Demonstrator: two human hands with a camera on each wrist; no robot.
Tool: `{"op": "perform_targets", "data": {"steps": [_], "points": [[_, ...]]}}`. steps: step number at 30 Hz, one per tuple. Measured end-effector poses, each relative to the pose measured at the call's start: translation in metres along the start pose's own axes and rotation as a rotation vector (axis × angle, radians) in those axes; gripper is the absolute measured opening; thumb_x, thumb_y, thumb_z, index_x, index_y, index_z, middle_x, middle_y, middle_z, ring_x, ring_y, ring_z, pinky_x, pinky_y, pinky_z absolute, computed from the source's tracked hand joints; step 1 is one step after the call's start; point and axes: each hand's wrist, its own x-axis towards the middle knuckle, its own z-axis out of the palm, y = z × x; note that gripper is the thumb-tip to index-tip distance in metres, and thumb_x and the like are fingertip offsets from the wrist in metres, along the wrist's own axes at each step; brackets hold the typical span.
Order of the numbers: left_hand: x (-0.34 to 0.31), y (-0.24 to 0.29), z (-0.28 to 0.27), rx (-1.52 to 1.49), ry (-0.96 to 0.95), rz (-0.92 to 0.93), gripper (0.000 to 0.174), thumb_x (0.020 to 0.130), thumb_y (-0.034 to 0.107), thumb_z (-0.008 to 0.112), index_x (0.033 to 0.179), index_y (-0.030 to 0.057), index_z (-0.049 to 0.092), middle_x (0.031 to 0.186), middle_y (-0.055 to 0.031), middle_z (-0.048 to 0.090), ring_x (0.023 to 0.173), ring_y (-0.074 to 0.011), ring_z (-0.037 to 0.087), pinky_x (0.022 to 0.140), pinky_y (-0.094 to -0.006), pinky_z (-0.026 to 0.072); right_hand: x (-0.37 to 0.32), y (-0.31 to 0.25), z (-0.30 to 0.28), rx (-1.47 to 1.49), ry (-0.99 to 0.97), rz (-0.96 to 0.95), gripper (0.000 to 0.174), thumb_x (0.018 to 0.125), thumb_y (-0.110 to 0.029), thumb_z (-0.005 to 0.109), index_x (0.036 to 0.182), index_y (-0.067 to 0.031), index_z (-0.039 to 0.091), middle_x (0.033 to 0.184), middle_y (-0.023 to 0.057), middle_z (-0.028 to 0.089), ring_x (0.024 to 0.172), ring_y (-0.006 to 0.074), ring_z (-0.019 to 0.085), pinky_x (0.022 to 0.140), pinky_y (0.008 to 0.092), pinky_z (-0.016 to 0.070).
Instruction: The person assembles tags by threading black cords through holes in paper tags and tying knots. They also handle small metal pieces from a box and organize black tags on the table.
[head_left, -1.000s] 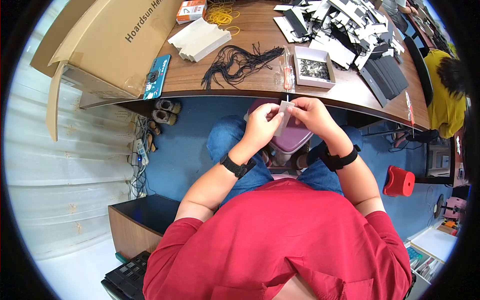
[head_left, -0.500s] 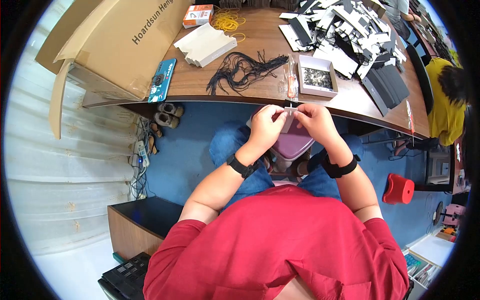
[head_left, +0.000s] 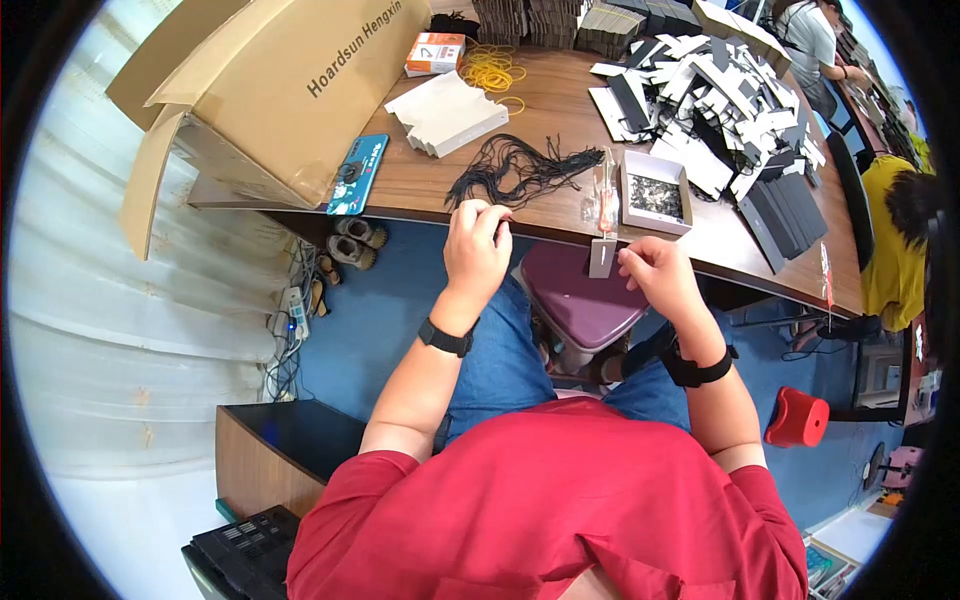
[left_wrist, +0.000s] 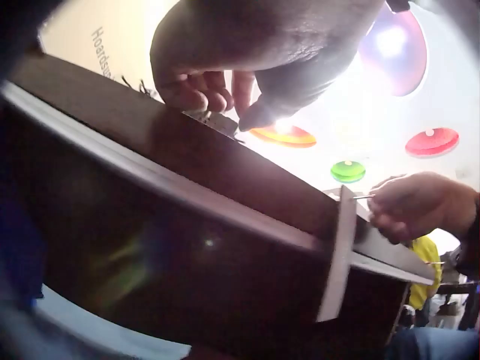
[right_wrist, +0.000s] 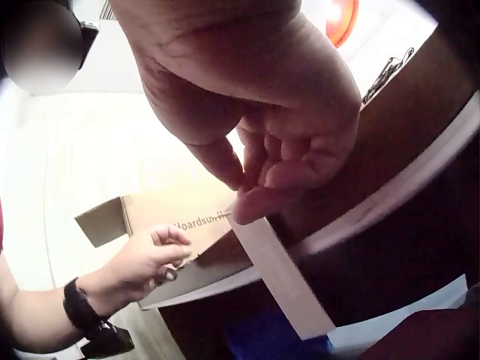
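A narrow light-grey tag (head_left: 601, 260) hangs on a thin metal shaft that sticks out over the table's front edge. Behind it, a tool with an orange handle (head_left: 605, 207) lies at that edge under clear tape. My right hand (head_left: 660, 277) is right beside the tag, fingers loosely bent; in the right wrist view (right_wrist: 262, 150) its fingertip overlaps the tag's upper end. Thumb and fingers drawn together, my left hand (head_left: 477, 250) is at the edge by a bundle of black cords (head_left: 525, 165). I cannot tell whether its fingertips pinch a cord.
A white box of small black pieces (head_left: 655, 195) stands right of the tool. Beyond it are a heap of black and white tags (head_left: 715, 110) and a dark stack (head_left: 785, 220). Pale strips (head_left: 445, 115), a teal packet (head_left: 357, 175) and a large carton (head_left: 290, 100) occupy the left.
Both hands held the tag at the shaft before; now it hangs there by itself. My left hand has moved left to the cords, and my right hand has drawn slightly aside.
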Motion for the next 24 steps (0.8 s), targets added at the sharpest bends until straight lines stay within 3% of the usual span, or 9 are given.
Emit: {"op": "perform_targets", "data": {"steps": [7,11,12,15,16,19,22,24], "points": [[0.003,0.003,-0.005,-0.066,-0.107,0.084,0.009,0.075,0.004,0.068,0.084,0.0056,0.067,0.083,-0.0067,0.057,0.080,-0.0252,0.058,0.069,-0.0341,0.0475,-0.001,-0.025,0.016,0.132,-0.192,-0.042,0.016,0.088,-0.015,0.060,0.084,0.0006,0.063,0.069,0.0023,0.063,0.054,0.0070,0.056,0.050,0.0224,0.0449],[0.007,0.020,-0.004,-0.227,-0.063,0.146,0.009,0.073,0.007,0.070,0.081,0.0074,0.067,0.084,-0.0050,0.057,0.077,-0.0238,0.058,0.065,-0.0337,0.0488,0.001,-0.042,0.038,0.124,-0.034,-0.185,0.019,0.086,-0.014,0.063,0.097,0.0013,0.064,0.072,0.0059,0.065,0.054,0.0089,0.058,0.050,0.0243,0.0467],[0.007,0.022,-0.003,-0.255,-0.069,0.170,0.009,0.072,0.006,0.070,0.080,0.0066,0.066,0.085,-0.0054,0.059,0.076,-0.0241,0.060,0.065,-0.0333,0.0492,0.002,-0.048,0.042,0.069,-0.032,-0.150,0.019,0.084,-0.015,0.064,0.097,-0.0011,0.066,0.075,0.0105,0.067,0.058,0.0177,0.063,0.055,0.0301,0.0498],[0.008,0.026,-0.001,-0.313,-0.102,0.190,0.013,0.071,0.000,0.069,0.082,0.0040,0.065,0.087,-0.0081,0.062,0.079,-0.0253,0.061,0.068,-0.0339,0.0490,0.016,-0.043,0.060,-0.220,0.087,-0.371,0.017,0.082,-0.017,0.065,0.092,-0.0033,0.067,0.079,0.0146,0.067,0.067,0.0286,0.065,0.062,0.0367,0.0511],[0.009,0.026,-0.001,-0.313,-0.110,0.201,0.013,0.071,0.000,0.069,0.082,0.0037,0.065,0.087,-0.0084,0.063,0.079,-0.0257,0.061,0.069,-0.0341,0.0492,0.019,-0.043,0.064,-0.217,0.115,-0.358,0.016,0.079,-0.019,0.066,0.087,-0.0045,0.068,0.081,0.0159,0.066,0.075,0.0350,0.063,0.068,0.0408,0.0505],[0.009,0.025,0.000,-0.314,-0.136,0.225,0.013,0.070,0.000,0.069,0.082,0.0027,0.065,0.087,-0.0094,0.065,0.081,-0.0269,0.061,0.071,-0.0346,0.0496,0.024,-0.040,0.068,-0.307,0.210,-0.426,0.014,0.079,-0.018,0.066,0.085,-0.0045,0.067,0.079,0.0156,0.065,0.075,0.0354,0.063,0.067,0.0415,0.0503],[0.015,0.016,0.004,-0.258,-0.198,0.330,0.011,0.071,0.000,0.068,0.082,0.0022,0.064,0.086,-0.0100,0.065,0.083,-0.0279,0.061,0.074,-0.0353,0.0495,0.021,-0.043,0.060,-0.235,0.184,-0.494,0.010,0.081,-0.013,0.062,0.082,-0.0031,0.065,0.073,0.0125,0.066,0.065,0.0278,0.064,0.060,0.0361,0.0504],[0.019,0.011,0.006,-0.175,-0.163,0.312,0.009,0.073,0.001,0.067,0.082,0.0023,0.064,0.087,-0.0104,0.065,0.084,-0.0283,0.061,0.076,-0.0360,0.0494,0.018,-0.047,0.045,0.151,0.003,-0.246,0.009,0.083,-0.010,0.059,0.081,-0.0021,0.063,0.069,0.0081,0.064,0.058,0.0183,0.060,0.054,0.0296,0.0475]]}}
